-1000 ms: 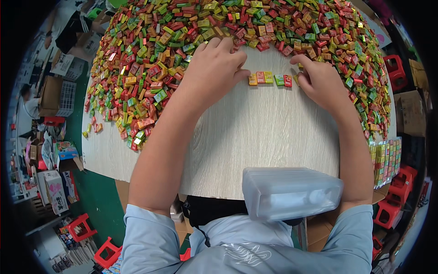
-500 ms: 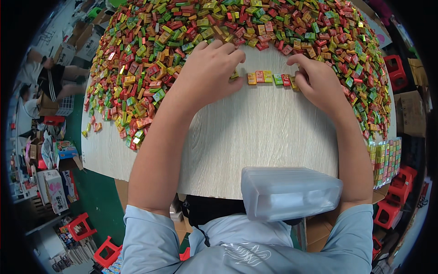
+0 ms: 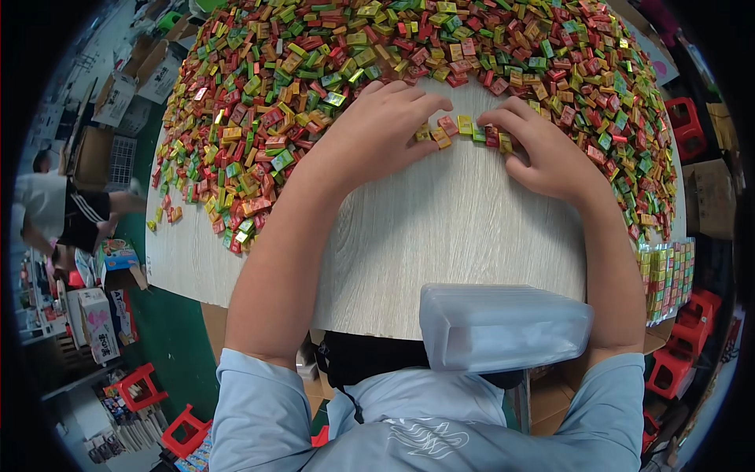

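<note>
Between my two hands a short, uneven row of small wrapped sweets [image 3: 465,124], red, yellow, orange and green, lies on the pale wood-grain table [image 3: 440,228]. My left hand [image 3: 391,130] is at the row's left end, thumb and forefinger closed around a few tilted sweets [image 3: 441,138]. At the right end my right hand [image 3: 543,149] curls in, its forefinger over the row and its thumb beside a yellow sweet [image 3: 505,143]. The remaining fingers of both hands are partly hidden. Nested clear plastic trays [image 3: 507,326] stand at the table's near edge.
A wide heap of the same sweets [image 3: 259,118] covers the table's far side and both flanks. Filled clear packs [image 3: 667,275] are stacked at the right edge. Red stools [image 3: 185,431] and cartons [image 3: 98,322] stand on the floor. Another person [image 3: 59,208] is at the far left.
Both hands have moved closer together, the left one rightward. The sweets at the row's left end have shifted right and tilted. The person at far left has come nearer.
</note>
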Demonstrator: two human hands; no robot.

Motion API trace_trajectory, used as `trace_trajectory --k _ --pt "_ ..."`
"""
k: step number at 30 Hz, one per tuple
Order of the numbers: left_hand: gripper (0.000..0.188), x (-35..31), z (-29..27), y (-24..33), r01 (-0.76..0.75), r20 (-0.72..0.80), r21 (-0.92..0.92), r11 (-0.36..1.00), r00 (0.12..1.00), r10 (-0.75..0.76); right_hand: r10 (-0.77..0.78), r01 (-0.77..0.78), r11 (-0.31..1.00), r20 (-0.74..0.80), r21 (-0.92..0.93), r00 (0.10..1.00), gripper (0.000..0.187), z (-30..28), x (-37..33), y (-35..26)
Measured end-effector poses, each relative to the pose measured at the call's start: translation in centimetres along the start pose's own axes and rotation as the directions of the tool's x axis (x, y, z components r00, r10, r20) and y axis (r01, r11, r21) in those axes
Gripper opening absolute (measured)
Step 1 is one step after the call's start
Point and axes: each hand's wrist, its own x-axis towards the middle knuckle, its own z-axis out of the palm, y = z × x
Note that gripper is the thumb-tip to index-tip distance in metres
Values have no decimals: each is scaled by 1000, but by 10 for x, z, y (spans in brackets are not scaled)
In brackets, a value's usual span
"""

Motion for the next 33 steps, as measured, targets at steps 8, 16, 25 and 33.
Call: trace_trajectory --k 8,16,25,33 --pt "61 1 1 10 65 49 -6 998 997 -65 13 -12 999 -21 44 1000 53 4 1 3" --pt "49 4 11 13 97 69 109 989 992 -105 26 -27 1000 -96 -12 995 42 12 4 3" --pt "34 4 9 11 128 96 -90 988 988 -119 -19 23 999 -100 36 995 37 12 7 11" --pt "42 -1 0 5 87 73 10 996 994 -87 -9 9 1000 -99 -7 995 35 14 6 8"
